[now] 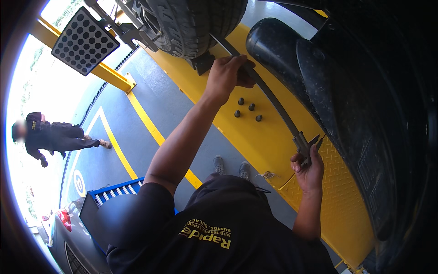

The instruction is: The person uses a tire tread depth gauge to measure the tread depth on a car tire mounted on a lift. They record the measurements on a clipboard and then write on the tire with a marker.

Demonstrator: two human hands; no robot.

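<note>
— What is that long thing the person holds?

— A long grey metal bar (273, 102), thin, flat and slightly curved by the lens. It runs from under the tyre (191, 23) at the top down to the right, past the dark mudguard (328, 77). Its lower end carries a forked, clamp-like head.

— Where are the hands on it?

— The left hand (226, 75) has its grip closed around the upper part of the bar, just below the tyre. The right hand (309, 169) holds the lower end, fingers wrapped right under the forked head.

— And what lies under it?

— A yellow lift ramp (255, 141). Four small dark nuts (247, 109) stand on it in a loose cluster, just beside the bar and below the left hand.

— Anything else about?

— A square black target plate (84, 41) with rows of grey dots is fixed by the wheel. Below, on the grey floor (150, 109) with yellow lines, stands a blue tool trolley (114, 192). Another person (50, 137) in dark clothes stands well apart at the left.
</note>
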